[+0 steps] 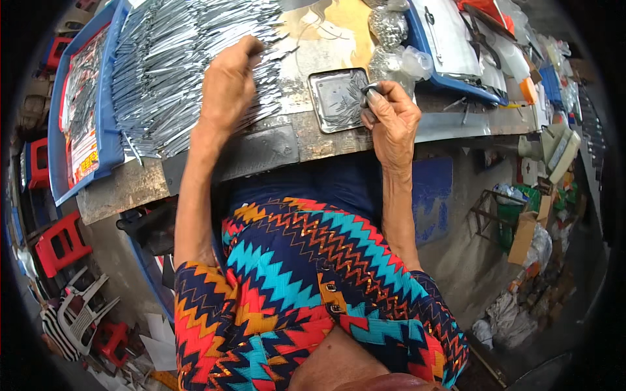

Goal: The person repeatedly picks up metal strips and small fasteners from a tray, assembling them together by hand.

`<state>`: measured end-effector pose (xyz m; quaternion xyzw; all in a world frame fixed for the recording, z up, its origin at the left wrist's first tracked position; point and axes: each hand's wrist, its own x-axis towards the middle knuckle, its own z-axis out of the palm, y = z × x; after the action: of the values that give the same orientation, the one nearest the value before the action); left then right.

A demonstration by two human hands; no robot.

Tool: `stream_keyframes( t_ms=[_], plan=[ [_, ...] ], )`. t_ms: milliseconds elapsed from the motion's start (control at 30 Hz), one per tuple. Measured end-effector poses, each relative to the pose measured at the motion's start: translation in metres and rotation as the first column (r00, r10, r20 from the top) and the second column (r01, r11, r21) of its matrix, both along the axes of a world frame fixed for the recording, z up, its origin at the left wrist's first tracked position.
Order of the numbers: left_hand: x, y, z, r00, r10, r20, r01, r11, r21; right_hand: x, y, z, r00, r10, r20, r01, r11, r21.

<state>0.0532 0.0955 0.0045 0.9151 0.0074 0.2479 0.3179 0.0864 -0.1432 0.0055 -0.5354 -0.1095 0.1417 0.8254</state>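
A wide heap of thin grey metal rods (176, 65) covers the left half of the worktable. Over its right edge my left hand (228, 85) is closed, fingers curled; its fingertips are partly hidden, and what they hold is not clear. A small dark-rimmed metal tray (321, 88) sits to the right, with short grey metal pins (349, 107) loose in it. At the tray's right side my right hand (394, 124) pinches thumb and fingers together just above the pins. The fingertips look dark, and whatever lies between them is too small to make out.
A blue bin (107, 140) with metal pieces stands at the left table end. At the back right, clear plastic bags (388, 29) lie beside a blue tray (450, 88) holding tools. The worn table edge (124, 189) runs in front of me. Red stools (62, 244) stand on the floor at left.
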Motion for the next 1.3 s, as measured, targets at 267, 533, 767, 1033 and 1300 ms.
stream_keyframes(
  t_ms=[267, 533, 767, 1033, 1300],
  plan=[
    [0.031, 0.027, -0.031, 0.999, 0.051, -0.013, -0.043, 0.930, 0.364, 0.003, -0.023, -0.008, 0.890, -0.096, 0.445, 0.356, 0.755, -0.550],
    [0.023, 0.017, -0.017, 0.997, 0.045, 0.060, -0.062, 0.943, 0.326, 0.008, -0.029, -0.020, 0.786, -0.009, 0.618, 0.482, 0.636, -0.603],
    [-0.041, -0.038, 0.015, 0.998, -0.018, 0.060, 0.023, 0.995, -0.094, 0.006, -0.019, -0.022, 0.742, 0.039, 0.670, 0.539, 0.559, -0.630],
    [-0.090, -0.078, 0.000, 0.987, -0.151, 0.057, 0.161, 0.948, -0.276, -0.006, -0.024, -0.019, 0.612, 0.161, 0.774, 0.696, 0.356, -0.624],
    [-0.106, -0.033, 0.021, 0.996, -0.012, 0.092, 0.050, 0.905, -0.422, -0.003, -0.026, -0.030, 0.631, 0.200, 0.750, 0.660, 0.371, -0.653]
  ],
)
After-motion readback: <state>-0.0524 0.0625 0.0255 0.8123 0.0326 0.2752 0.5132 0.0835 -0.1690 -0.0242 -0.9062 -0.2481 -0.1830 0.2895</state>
